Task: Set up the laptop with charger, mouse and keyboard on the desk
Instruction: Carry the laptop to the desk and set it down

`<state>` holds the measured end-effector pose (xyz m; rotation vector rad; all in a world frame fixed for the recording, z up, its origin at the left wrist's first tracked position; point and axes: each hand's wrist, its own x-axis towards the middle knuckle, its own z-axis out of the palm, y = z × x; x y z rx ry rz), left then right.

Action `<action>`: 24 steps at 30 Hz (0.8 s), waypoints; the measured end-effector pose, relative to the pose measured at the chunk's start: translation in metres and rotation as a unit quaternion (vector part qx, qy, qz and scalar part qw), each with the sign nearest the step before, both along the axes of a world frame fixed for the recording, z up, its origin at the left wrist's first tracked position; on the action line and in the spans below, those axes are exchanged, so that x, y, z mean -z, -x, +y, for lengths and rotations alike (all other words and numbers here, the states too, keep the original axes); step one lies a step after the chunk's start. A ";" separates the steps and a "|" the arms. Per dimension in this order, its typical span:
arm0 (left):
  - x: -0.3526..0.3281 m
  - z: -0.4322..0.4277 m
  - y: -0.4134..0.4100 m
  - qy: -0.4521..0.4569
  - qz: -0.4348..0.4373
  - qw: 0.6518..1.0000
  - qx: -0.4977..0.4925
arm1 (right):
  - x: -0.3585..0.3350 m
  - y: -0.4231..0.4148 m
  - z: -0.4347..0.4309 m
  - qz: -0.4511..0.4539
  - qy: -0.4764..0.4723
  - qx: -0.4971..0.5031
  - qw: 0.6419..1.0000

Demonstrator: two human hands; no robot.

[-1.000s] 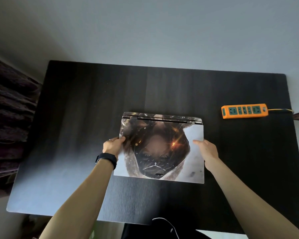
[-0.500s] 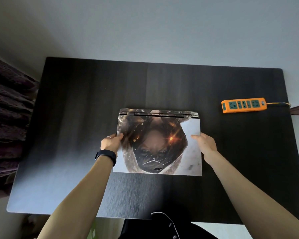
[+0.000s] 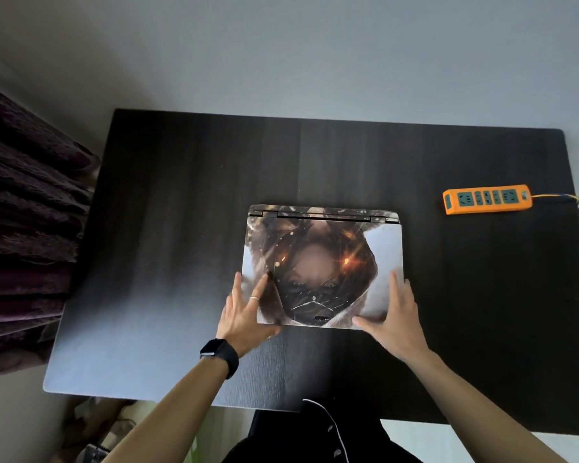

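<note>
A closed laptop [image 3: 321, 255] with a printed picture on its lid lies flat in the middle of the dark desk [image 3: 181, 228], hinge toward the far side. My left hand [image 3: 244, 312], with a ring and a black watch on the wrist, rests at the laptop's near left corner, fingers spread over the lid. At the near right corner, my right hand [image 3: 395, 319] has its fingers along the right edge and its thumb at the front edge. Charger, mouse and keyboard are not in view.
An orange power strip [image 3: 487, 202] lies on the desk at the right, its cord running off the right edge. A dark purple curtain [image 3: 20, 228] hangs left of the desk. A pale wall stands behind. Cluttered items lie on the floor at lower left.
The laptop now lies flat on the desk. Both hands slid from its side edges back to the near corners, and the fingers have opened out.
</note>
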<state>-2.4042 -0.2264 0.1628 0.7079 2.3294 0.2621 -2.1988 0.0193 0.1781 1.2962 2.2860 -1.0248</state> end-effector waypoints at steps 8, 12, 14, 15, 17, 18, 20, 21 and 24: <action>0.019 -0.006 -0.006 -0.017 0.070 0.997 0.002 | 0.006 -0.014 0.003 -0.056 -0.040 -0.077 0.995; 0.017 0.003 -0.004 -0.007 0.059 0.998 -0.004 | 0.002 -0.007 0.009 -0.079 -0.045 -0.076 0.993; 0.015 0.012 0.000 -0.005 0.057 0.998 -0.012 | -0.001 0.000 0.014 -0.094 -0.061 -0.080 0.990; 0.014 0.017 0.003 -0.005 0.054 0.998 -0.017 | -0.002 0.004 0.019 -0.099 -0.066 -0.081 0.990; 0.012 0.027 0.009 -0.005 0.049 0.998 -0.027 | -0.004 0.014 0.028 -0.101 -0.071 -0.081 0.989; 0.012 0.031 0.013 -0.005 0.047 0.998 -0.033 | -0.004 0.019 0.032 -0.101 -0.072 -0.080 0.989; 0.011 0.038 0.019 -0.009 0.045 0.998 -0.042 | -0.005 0.027 0.037 -0.100 -0.074 -0.076 0.989; 0.012 0.040 0.022 -0.012 0.043 0.998 -0.044 | -0.004 0.029 0.038 -0.100 -0.077 -0.075 0.989; 0.014 0.040 0.028 -0.022 0.039 0.998 -0.042 | -0.002 0.033 0.039 -0.104 -0.086 -0.078 0.988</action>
